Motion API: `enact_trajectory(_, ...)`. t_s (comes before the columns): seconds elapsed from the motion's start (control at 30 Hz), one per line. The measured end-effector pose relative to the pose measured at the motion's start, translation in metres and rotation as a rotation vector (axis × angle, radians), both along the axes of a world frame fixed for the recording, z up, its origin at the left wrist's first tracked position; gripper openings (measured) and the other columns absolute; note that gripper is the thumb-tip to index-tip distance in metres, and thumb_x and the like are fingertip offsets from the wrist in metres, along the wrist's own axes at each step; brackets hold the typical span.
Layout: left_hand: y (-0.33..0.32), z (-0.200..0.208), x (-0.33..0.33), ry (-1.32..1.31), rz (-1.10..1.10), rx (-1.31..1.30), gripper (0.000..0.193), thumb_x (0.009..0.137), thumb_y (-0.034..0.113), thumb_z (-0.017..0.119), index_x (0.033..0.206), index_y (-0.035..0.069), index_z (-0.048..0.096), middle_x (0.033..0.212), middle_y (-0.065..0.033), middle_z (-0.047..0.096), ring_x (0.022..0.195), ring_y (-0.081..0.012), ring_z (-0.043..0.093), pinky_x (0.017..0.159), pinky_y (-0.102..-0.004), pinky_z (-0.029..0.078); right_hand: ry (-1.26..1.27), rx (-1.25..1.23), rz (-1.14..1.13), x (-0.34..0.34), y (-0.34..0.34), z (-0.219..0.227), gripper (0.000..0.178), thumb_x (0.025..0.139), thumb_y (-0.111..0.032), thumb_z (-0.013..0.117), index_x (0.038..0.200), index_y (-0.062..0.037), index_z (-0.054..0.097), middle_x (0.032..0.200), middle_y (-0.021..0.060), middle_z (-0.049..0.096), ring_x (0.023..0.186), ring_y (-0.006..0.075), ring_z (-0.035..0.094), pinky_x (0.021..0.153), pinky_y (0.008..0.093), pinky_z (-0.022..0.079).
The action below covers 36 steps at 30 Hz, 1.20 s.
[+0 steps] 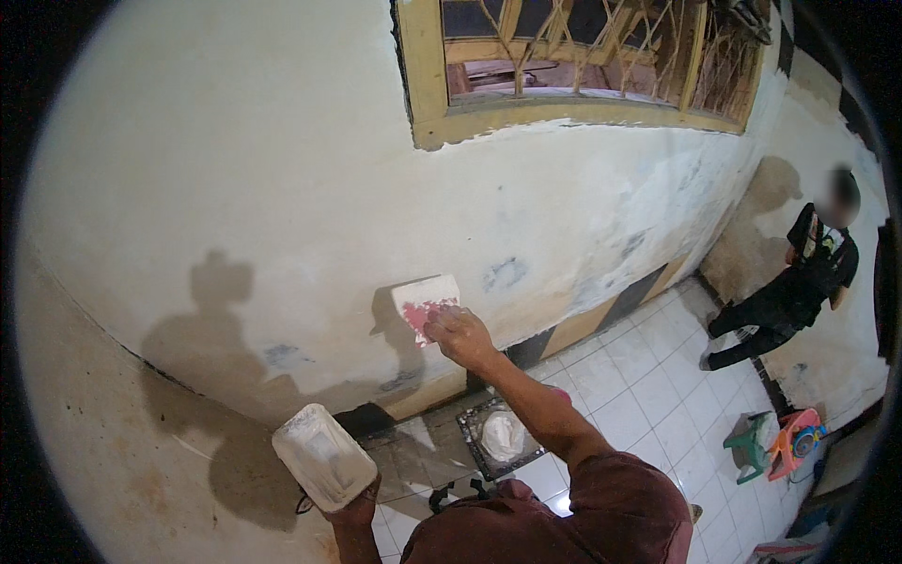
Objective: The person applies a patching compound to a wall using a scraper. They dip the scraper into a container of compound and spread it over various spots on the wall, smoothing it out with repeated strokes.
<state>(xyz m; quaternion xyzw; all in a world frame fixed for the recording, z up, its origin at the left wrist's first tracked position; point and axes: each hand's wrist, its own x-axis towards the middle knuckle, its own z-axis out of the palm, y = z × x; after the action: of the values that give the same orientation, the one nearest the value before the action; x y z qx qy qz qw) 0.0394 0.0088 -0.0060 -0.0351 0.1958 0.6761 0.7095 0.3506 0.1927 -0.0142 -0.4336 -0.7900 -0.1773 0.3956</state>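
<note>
My right hand [460, 336] is closed on a wide putty knife [425, 296], its reddish grip smeared with white putty. The pale blade lies at the wall [310, 169] below the window; whether its whole edge touches is hard to tell. Lower left, my left hand [355, 506] grips a rectangular off-white tray [324, 461] from beneath, tilted, with putty coating its inside. Most fingers of that hand are hidden behind the tray.
A yellow-framed window [430, 85] with a grille is set in the wall above. On the tiled floor [648, 376], white material [503, 437] sits on a dark square. At right, a person in black [775, 291] leans by the wall near green [747, 446] and orange stools [794, 446].
</note>
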Motion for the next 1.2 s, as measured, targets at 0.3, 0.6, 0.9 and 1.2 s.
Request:
enact_trajectory(0.3, -0.001, -0.013, -0.016, -0.052, 0.013, 0.005, 0.066, 0.083, 0.063, 0.043, 0.133, 0.019, 0.042, 0.127, -0.0085, 0.051, 0.113, -0.0334, 0.051, 0.085, -0.0550, 0.044, 1.184, -0.016, -0.451, 0.009, 0.039, 0.041, 0.020, 0.072, -0.004, 0.059, 0.064, 0.0014, 0.041, 0.065, 0.0173, 0.048, 0.060, 0.0293, 0.049, 0.057, 0.0413, 0.037)
enact_trajectory(0.6, 0.001, -0.050, -0.026, 1.400, -0.102, 0.303, 0.065, 0.084, 0.060, 0.045, 0.133, 0.018, 0.042, 0.129, -0.0090, 0.050, 0.114, -0.0332, 0.049, 0.087, -0.0561, 0.043, 0.649, 0.152, -0.176, -0.096, 0.066, 0.079, 0.020, 0.070, -0.005, 0.063, 0.090, -0.0023, 0.060, 0.084, 0.0187, 0.059, 0.079, 0.0391, 0.057, 0.073, 0.0453, 0.046)
enact_trajectory(0.9, -0.001, -0.048, -0.018, 1.275, -0.176, 0.240, 0.063, 0.083, 0.057, 0.049, 0.132, 0.017, 0.042, 0.129, -0.0105, 0.048, 0.115, -0.0332, 0.048, 0.091, -0.0555, 0.041, 1.511, -0.654, 0.156, -0.080, -0.029, -0.059, 0.015, 0.078, -0.006, 0.062, 0.091, 0.0007, 0.060, 0.080, 0.0079, 0.062, 0.069, 0.0205, 0.061, 0.058, 0.0335, 0.048)
enact_trajectory(1.2, 0.004, -0.017, 0.035, 0.869, -0.173, 0.252, 0.070, 0.081, 0.057, 0.053, 0.137, 0.018, 0.036, 0.134, -0.0091, 0.045, 0.121, -0.0335, 0.045, 0.097, -0.0572, 0.037, 2.421, -0.474, 0.599, 0.039, -0.066, -0.058, 0.033, 0.084, -0.002, 0.056, 0.116, -0.0044, 0.049, 0.104, 0.0110, 0.059, 0.087, 0.0235, 0.061, 0.067, 0.0344, 0.052)
